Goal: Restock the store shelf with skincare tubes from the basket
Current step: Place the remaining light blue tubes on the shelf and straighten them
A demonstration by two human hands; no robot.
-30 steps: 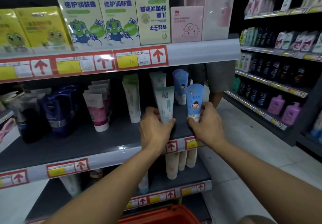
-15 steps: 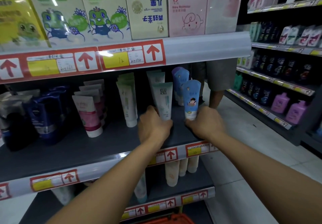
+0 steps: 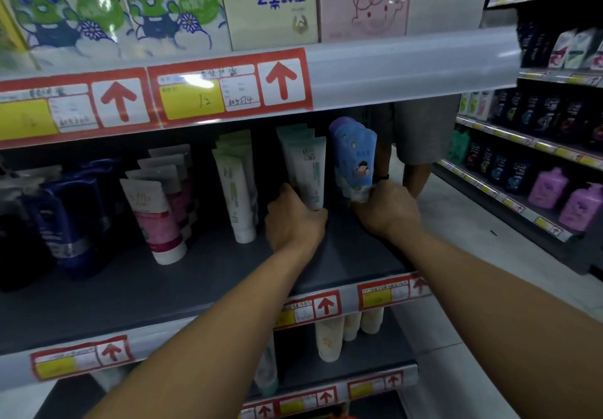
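Note:
My left hand (image 3: 293, 219) grips the base of a pale green-white tube (image 3: 308, 174) that stands upright on the dark middle shelf (image 3: 195, 275), in front of a row of like tubes. My right hand (image 3: 386, 210) holds the white cap end of a blue tube with a cartoon child (image 3: 355, 161), upright against other blue tubes behind it. Both tubes sit deep on the shelf, near its right end. The basket is out of view.
Further left on the same shelf stand white-green tubes (image 3: 236, 190), pink-white tubes (image 3: 156, 216) and dark blue tubes (image 3: 65, 223). Boxed goods (image 3: 267, 1) fill the shelf above. Cream tubes (image 3: 329, 337) stand below. A person's legs (image 3: 414, 144) are in the aisle beyond.
Both hands have pushed their tubes from the shelf's front edge back toward the rows behind. The view has moved closer and the red basket has left the frame.

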